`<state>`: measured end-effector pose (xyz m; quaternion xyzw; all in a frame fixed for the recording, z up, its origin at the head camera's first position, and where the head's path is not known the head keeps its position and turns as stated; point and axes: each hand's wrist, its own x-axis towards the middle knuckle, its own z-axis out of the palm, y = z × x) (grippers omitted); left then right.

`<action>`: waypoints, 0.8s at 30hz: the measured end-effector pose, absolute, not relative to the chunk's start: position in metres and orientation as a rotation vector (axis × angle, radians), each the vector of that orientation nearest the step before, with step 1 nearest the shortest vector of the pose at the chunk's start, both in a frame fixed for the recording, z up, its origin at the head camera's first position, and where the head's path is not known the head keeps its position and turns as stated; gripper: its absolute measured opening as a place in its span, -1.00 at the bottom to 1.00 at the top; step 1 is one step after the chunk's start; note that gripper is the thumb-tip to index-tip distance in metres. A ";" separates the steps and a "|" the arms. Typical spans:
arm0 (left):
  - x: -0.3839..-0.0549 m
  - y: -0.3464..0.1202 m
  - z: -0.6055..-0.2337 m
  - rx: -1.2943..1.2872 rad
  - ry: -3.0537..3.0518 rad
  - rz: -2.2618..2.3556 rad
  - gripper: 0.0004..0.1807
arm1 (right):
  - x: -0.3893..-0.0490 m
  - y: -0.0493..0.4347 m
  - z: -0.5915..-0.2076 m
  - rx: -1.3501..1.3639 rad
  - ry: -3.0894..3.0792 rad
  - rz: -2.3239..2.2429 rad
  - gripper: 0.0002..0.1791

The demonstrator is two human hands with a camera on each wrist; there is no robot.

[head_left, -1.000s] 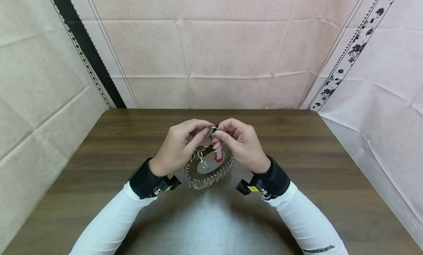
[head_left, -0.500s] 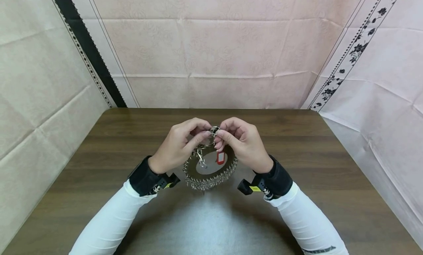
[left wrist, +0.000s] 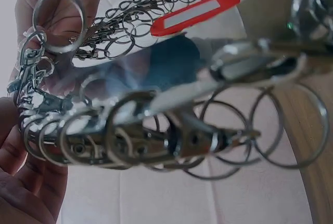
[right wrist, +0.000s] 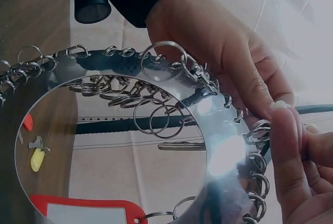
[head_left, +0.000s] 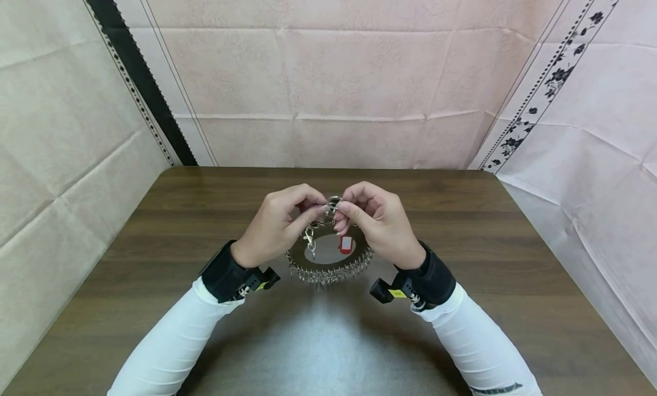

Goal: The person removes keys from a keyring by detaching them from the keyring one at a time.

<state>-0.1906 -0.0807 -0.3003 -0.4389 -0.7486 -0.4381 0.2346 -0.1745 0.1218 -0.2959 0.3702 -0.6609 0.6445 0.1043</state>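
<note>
A flat, shiny round metal piece (head_left: pixel 328 269), edged with many small rings and clasps, hangs below both hands. My left hand (head_left: pixel 284 220) pinches metal fittings at its far edge between thumb and forefinger. Close beside it, my right hand (head_left: pixel 378 220) pinches the small rings (right wrist: pixel 260 130) at the same spot. A bright metal loop (head_left: pixel 333 201) shows between the fingertips. A swivel clasp (head_left: pixel 310 239) dangles near my left thumb. A red key tag (head_left: pixel 346 245) with a white label overlaps the round middle on the right. Loose split rings (right wrist: pixel 164 62) stick out along the edge.
The brown wooden table (head_left: pixel 205 327) lies beneath the hands. Pale cloth (head_left: pixel 349 76) hangs behind it and at both sides. Within the piece's round middle, the right wrist view shows a yellow key tag (right wrist: pixel 37 159) and a key blade (right wrist: pixel 182 146).
The round metal piece has swung and tilted, its near edge rising and looking flatter. The red key tag has shifted right. Both hands keep their pinch and have barely moved.
</note>
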 end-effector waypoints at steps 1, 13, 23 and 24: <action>-0.191 -0.081 -0.300 -1.209 -2.054 -1.194 -0.93 | -0.175 0.122 -0.296 1.094 -1.947 1.900 -0.93; -0.192 -0.076 -0.303 -1.199 -2.012 -1.239 -0.91 | -0.175 0.122 -0.297 1.083 -1.939 1.923 -0.92; -0.190 -0.071 -0.308 -1.117 -1.993 -1.378 -0.94 | -0.175 0.122 -0.297 1.081 -1.956 1.966 -0.91; -0.190 -0.070 -0.309 -1.111 -1.985 -1.383 -0.95 | -0.175 0.122 -0.297 1.083 -1.960 1.966 -0.91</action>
